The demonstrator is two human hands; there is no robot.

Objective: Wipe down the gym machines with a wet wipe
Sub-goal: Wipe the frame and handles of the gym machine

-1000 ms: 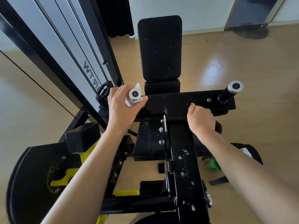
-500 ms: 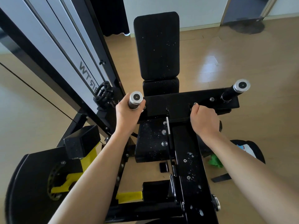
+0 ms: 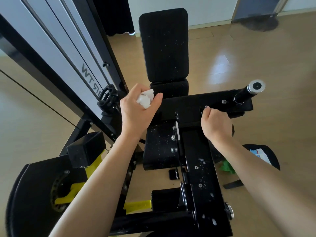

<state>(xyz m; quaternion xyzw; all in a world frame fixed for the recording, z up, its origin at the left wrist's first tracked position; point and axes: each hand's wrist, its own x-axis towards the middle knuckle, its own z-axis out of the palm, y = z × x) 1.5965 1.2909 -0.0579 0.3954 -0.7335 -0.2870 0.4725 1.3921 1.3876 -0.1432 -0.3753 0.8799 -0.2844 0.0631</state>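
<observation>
Mid-wipe: left hand, fingers curled round a crumpled white wet wipe, sits at the left end of the black steel crossbar. Right hand, fingers curled, grips the bar's middle. Next, prob. wipe twd the chrome-capped black right handle. Left handle hidden behind hand; right fingertips tucked under.

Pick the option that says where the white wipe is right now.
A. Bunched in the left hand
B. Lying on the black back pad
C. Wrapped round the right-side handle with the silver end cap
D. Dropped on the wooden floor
A: the crumpled wet wipe sits bunched between the fingers and thumb of the left hand, raised beside the machine's black crossbar.
</observation>
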